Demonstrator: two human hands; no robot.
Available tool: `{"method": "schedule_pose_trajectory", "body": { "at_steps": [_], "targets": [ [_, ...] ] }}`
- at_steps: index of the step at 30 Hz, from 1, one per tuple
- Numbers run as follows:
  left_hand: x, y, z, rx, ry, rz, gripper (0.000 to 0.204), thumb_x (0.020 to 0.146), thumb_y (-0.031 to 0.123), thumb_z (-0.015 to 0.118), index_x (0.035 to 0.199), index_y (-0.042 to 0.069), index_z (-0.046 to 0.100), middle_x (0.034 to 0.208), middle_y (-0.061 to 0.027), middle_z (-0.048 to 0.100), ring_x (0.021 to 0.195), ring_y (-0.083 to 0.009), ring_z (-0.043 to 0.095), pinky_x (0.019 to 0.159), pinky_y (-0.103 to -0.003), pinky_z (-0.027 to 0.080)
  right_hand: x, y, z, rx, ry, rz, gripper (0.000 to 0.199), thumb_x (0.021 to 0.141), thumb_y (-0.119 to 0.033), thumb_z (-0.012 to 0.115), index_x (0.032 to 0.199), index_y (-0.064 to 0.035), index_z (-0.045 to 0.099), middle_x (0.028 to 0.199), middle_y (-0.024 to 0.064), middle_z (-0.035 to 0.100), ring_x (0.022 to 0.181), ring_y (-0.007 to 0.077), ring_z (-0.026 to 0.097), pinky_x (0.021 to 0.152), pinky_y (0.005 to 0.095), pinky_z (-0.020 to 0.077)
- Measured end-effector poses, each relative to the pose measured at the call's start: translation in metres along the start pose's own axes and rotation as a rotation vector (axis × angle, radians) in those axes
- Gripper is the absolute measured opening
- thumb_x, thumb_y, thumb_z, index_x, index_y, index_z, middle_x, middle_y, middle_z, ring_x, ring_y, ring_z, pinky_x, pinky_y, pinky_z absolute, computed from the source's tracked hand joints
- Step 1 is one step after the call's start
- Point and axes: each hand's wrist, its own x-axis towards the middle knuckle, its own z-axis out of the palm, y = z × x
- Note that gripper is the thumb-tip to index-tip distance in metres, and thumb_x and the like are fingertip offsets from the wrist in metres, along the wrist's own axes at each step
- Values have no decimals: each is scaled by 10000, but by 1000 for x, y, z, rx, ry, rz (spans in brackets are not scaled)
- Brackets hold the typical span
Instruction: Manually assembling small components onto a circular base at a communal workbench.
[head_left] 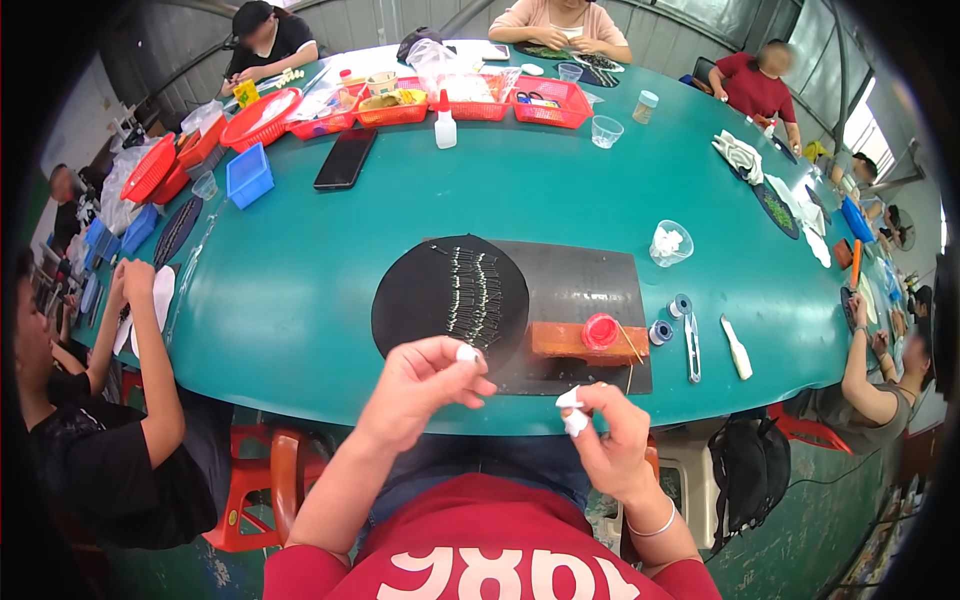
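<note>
My left hand hovers just over the near edge of a round black pad. Its thumb and index finger are pinched together, with a white covering on one fingertip; whatever they hold is too small to make out. Two rows of small dark pieces with pale shiny bits lie on the pad. To the right, past the table's near edge, my right hand has thumb and index finger brought close, both tips wrapped in white. Any fine thing between them cannot be made out. The two hands are apart.
A dark board lies under the pad, bearing a reddish wooden block with a red pot. Right of it are spools, thread snips, a white-handled tool and a cup. Beyond stand a phone, glue bottle and red baskets. Other people sit around.
</note>
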Motion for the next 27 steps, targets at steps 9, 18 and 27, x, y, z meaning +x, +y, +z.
{"method": "schedule_pose_trajectory", "body": {
  "at_steps": [9, 18, 27],
  "targets": [
    [-1, -25, 10, -146, -52, -32, 87, 939, 52, 623, 1002, 7, 664, 949, -66, 676, 856, -133, 681, 770, -259, 565, 12, 7, -17, -44, 193, 88, 166, 887, 28, 576, 1047, 11, 615, 838, 91, 624, 735, 175, 578, 721, 292, 468],
    [-4, -31, 20, -19, -18, -32, 54, 920, 11, 620, 966, -1, 645, 949, -73, 659, 812, -125, 670, 754, -265, 571, 23, 20, -23, -265, 138, -4, 239, 935, 54, 451, 1142, -9, 551, 856, 72, 610, 775, 185, 571, 803, 308, 390],
    [-7, -34, 33, -9, -107, -90, 103, 921, 23, 635, 1010, -29, 635, 969, -68, 654, 876, -144, 680, 811, -281, 567, 29, 19, -24, -332, 98, 22, 282, 902, 69, 467, 1143, -46, 558, 831, 48, 636, 763, 201, 592, 835, 328, 319]
  ]
}}
